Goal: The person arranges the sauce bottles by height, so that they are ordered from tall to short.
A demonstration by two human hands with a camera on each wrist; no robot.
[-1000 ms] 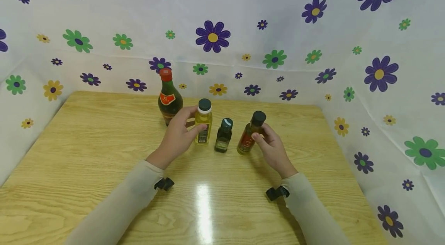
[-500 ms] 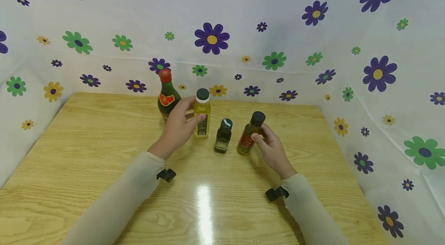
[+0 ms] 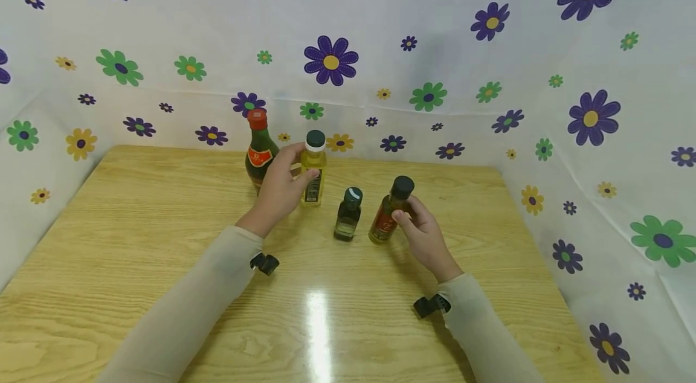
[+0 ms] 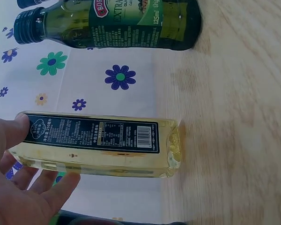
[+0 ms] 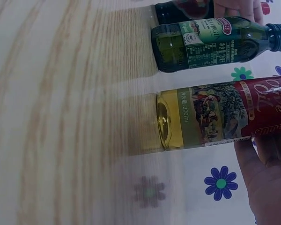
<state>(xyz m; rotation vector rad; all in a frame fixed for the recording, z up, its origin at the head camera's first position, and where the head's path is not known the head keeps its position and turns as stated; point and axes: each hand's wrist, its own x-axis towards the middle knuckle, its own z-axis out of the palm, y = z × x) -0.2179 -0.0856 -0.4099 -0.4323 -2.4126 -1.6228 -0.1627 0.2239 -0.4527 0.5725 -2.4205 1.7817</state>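
Observation:
My left hand grips a square clear bottle of yellow oil with a dark cap and white collar, thumb on its black label. Whether its base touches the table I cannot tell. My right hand holds a round olive oil bottle with a black cap and red label, upright at the table surface; "200ml" shows on the label in the right wrist view. Between them stands a small dark green olive oil bottle. Behind the left hand is a larger green bottle with a red cap, its lower part hidden.
The wooden table reaches back to a white flower-printed cloth, which also rises along both sides. A bright light reflection lies on the front of the tabletop. Dark wrist cameras sit at the sleeves.
The left hand has moved the yellow oil bottle back and slightly left, away from the small green bottle and nearer the red-capped one. The right hand stays put with its bottle.

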